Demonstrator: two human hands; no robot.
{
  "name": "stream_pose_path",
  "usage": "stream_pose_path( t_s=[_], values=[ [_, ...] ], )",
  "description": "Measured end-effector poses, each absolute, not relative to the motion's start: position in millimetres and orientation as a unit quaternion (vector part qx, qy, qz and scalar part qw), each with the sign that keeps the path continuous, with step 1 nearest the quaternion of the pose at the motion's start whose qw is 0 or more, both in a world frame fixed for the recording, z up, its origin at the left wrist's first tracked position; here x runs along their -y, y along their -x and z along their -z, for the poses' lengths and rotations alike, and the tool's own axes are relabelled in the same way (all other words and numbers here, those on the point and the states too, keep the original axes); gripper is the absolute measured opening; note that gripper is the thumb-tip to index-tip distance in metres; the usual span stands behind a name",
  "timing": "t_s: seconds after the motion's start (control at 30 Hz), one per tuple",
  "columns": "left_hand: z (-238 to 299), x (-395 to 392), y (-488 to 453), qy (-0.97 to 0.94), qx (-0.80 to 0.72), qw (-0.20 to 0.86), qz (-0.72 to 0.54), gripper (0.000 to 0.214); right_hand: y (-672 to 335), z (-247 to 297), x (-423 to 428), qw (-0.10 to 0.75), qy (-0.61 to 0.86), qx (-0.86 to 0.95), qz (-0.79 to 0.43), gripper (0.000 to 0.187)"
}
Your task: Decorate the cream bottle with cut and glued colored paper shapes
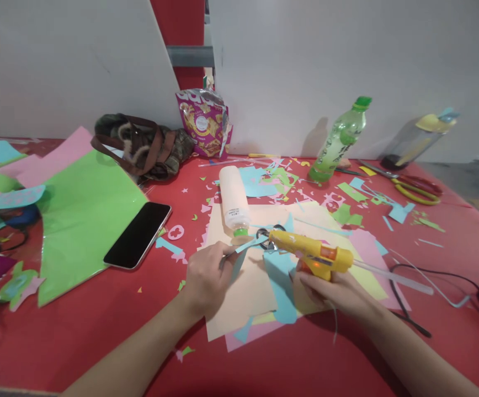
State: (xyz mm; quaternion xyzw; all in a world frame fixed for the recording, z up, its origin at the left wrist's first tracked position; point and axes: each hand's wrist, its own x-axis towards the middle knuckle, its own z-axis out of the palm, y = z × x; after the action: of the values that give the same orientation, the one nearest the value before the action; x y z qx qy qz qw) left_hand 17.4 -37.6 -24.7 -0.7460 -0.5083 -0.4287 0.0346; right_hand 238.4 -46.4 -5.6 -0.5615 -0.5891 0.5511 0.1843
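Observation:
My left hand (208,278) is closed on a narrow light blue paper strip (251,243), which it holds up over the sheets. In my right hand (326,284) is a yellow hot glue gun (312,251), its tip pointing left at the strip's end. A clear glue stick (392,275) juts from the gun's back. Whether the tip touches the paper I cannot tell. Behind the strip lie scissors with dark handles (278,227), partly hidden. A white glue bottle with a green cap (234,198) lies just beyond my left hand. Peach paper sheets (235,298) and blue pieces are underneath.
A black phone (138,236) rests on a green sheet (86,215) at left. Behind are a dark bag (152,146) and a purple snack pouch (204,121). A green drink bottle (341,140) and red-yellow scissors (417,190) are at right. Paper scraps litter the red table (140,320).

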Motion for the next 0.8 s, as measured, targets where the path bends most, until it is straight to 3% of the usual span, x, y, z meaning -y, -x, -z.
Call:
stream_pose_path(
  t_s=[0.17, 0.3, 0.43, 0.63, 0.8],
  values=[
    [24, 38, -18, 0.730, 0.537, -0.001, 0.422, 0.016, -251, 9, 32, 0.215, 0.683, 0.645, -0.267, 0.029],
    [18, 39, -19, 0.708, 0.565, -0.064, 0.418, 0.017, -267, 11, 21, 0.155, 0.715, 0.672, -0.120, 0.043],
    [12, 39, -20, 0.675, 0.579, -0.156, 0.430, 0.014, -281, 18, 14, 0.106, 0.707, 0.699, -0.025, 0.043],
    [12, 37, -20, 0.638, 0.560, -0.277, 0.452, 0.017, -283, 25, 12, 0.162, 0.627, 0.752, 0.124, 0.024],
    [12, 36, -18, 0.634, 0.556, -0.329, 0.425, 0.018, -250, 20, 22, 0.150, 0.553, 0.812, 0.110, 0.017]
  ],
)
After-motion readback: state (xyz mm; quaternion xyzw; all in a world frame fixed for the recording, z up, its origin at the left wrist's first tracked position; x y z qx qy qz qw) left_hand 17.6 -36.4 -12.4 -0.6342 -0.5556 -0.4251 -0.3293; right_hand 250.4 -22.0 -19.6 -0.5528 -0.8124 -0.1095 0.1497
